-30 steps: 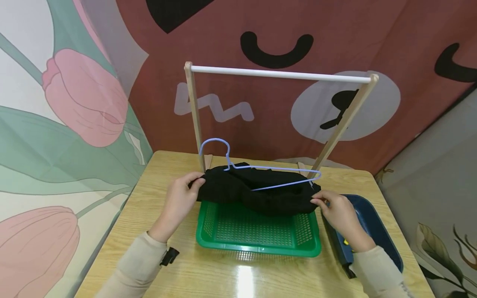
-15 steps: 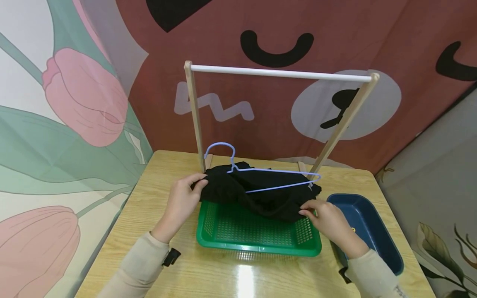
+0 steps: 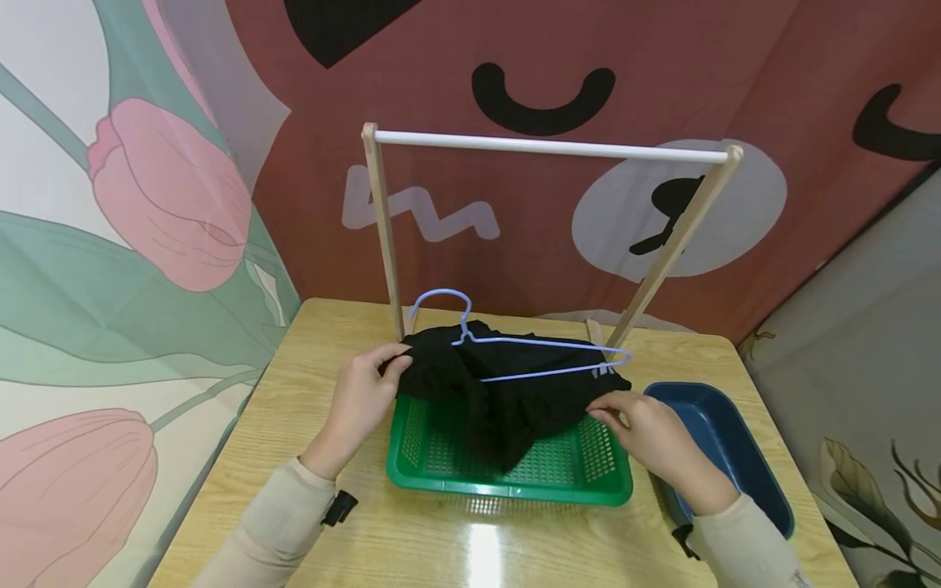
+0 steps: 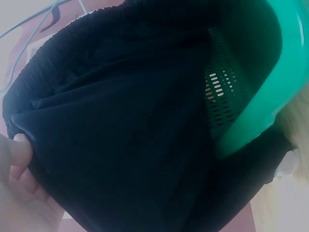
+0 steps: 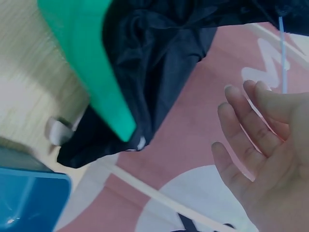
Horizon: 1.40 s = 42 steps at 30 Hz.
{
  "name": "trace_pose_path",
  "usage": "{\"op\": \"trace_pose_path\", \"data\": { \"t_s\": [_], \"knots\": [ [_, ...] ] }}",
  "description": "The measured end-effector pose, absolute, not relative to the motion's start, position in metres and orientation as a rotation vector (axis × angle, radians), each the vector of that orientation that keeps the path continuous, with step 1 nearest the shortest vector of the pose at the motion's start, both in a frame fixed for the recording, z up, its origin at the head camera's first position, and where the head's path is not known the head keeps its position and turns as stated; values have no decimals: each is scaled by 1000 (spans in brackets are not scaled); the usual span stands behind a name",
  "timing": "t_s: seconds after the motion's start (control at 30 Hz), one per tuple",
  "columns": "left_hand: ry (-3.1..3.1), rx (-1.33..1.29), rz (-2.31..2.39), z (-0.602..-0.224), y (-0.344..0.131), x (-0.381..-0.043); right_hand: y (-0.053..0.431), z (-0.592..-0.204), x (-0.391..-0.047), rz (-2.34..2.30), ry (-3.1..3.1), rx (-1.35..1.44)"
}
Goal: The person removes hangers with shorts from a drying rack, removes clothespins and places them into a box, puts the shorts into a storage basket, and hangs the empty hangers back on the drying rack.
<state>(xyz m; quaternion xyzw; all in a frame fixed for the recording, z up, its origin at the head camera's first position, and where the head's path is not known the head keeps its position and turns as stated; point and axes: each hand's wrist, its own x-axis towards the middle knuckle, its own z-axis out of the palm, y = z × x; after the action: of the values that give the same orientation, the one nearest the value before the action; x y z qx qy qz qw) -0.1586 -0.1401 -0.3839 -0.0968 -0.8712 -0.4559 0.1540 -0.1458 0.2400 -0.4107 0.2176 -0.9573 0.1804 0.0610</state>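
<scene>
A black garment with a gathered elastic waistband (image 3: 507, 416) lies bunched over the green basket (image 3: 507, 492), part of it sagging inside. My left hand (image 3: 363, 400) pinches its left edge between thumb and fingers. A lavender-blue hanger (image 3: 542, 343) lies across the garment, its hook up at the left and its left end hidden by cloth. My right hand (image 3: 647, 425) is by the garment's right edge. In the right wrist view, the fingers of this right hand (image 5: 260, 140) are spread and loosely bent, apart from the cloth and holding nothing.
Behind the basket stands a wooden rack with a white rod (image 3: 547, 147). A dark blue tray (image 3: 724, 433) sits to the right, partly behind my right forearm. The wooden table (image 3: 243, 498) meets printed fabric walls at the back and sides.
My right hand has shifted left and let go of the cloth. The garment's middle has dropped into the basket. The hanger's hook has slid right and lower. My left hand keeps its pinch.
</scene>
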Motion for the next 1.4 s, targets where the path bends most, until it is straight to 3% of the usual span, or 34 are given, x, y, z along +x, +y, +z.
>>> {"op": "trace_pose_path", "data": {
  "t_s": [0.43,0.8,1.4],
  "knots": [
    [-2477,-301,-1301,-387,-137,-159,217,-385,-138,599,-2488,909],
    [-2494,-356,-1258,-390,-130,-155,210,-370,-140,710,-2267,821],
    [-2487,-441,-1196,-394,-122,-150,204,-384,-145,741,-2443,663]
  ]
}}
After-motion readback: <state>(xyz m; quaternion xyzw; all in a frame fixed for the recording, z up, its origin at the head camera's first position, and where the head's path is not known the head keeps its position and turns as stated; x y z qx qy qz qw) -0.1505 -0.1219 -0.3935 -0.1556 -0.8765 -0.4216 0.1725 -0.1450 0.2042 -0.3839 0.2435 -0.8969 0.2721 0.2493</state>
